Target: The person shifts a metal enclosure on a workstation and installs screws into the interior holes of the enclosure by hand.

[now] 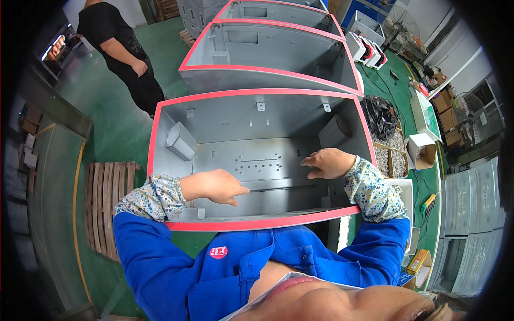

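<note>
A grey metal cabinet box [241, 150] with a pink-red strip around its rim lies open side up in front of me. Its floor has a slot and several small holes, and brackets line the far wall. My left hand [215, 186] hangs over the near left part of the box, fingers stretched out and holding nothing visible. Over the right part, my right hand [329, 162] has its thumb and fingers apart, also with nothing in it. Inside the box, one grey block-shaped housing [181, 141] is fixed at the left and another [335, 131] at the right.
More pink-rimmed cabinets [267, 51] stand behind this one. On the green bench at right are a divided tray of small hardware [396, 158], a black plastic bag [379, 113] and an open carton [421, 150]. A wooden pallet [107, 206] lies left; another person [120, 51] stands far left.
</note>
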`<action>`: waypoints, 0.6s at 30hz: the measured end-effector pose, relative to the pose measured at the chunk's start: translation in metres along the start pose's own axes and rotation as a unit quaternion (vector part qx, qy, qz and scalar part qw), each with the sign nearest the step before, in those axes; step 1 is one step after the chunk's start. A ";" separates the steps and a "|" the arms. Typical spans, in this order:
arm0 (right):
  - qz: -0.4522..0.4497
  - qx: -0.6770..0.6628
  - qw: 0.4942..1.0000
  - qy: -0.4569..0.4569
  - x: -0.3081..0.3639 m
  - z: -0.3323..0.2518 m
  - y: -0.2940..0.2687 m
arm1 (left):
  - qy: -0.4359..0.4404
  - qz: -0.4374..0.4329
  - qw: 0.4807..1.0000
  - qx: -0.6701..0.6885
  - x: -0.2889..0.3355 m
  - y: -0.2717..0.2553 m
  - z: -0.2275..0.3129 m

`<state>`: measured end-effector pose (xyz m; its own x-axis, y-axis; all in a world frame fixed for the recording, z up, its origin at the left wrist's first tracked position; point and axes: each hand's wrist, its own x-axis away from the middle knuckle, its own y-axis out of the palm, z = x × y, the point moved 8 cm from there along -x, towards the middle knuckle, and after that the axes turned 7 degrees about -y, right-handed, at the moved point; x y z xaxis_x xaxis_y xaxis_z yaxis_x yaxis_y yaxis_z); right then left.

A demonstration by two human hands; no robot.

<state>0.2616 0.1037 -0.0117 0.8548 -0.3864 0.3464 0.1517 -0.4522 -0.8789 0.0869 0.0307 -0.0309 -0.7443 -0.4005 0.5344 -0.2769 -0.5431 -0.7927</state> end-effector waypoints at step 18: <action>0.008 0.000 1.000 -0.001 0.001 0.002 0.000 | 0.007 0.006 1.000 -0.003 0.000 0.001 -0.002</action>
<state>0.2632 0.1047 -0.0126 0.8584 -0.3910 0.3322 0.1387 -0.4465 -0.8839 0.0856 0.0313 -0.0320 -0.7560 -0.3965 0.5208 -0.2715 -0.5340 -0.8007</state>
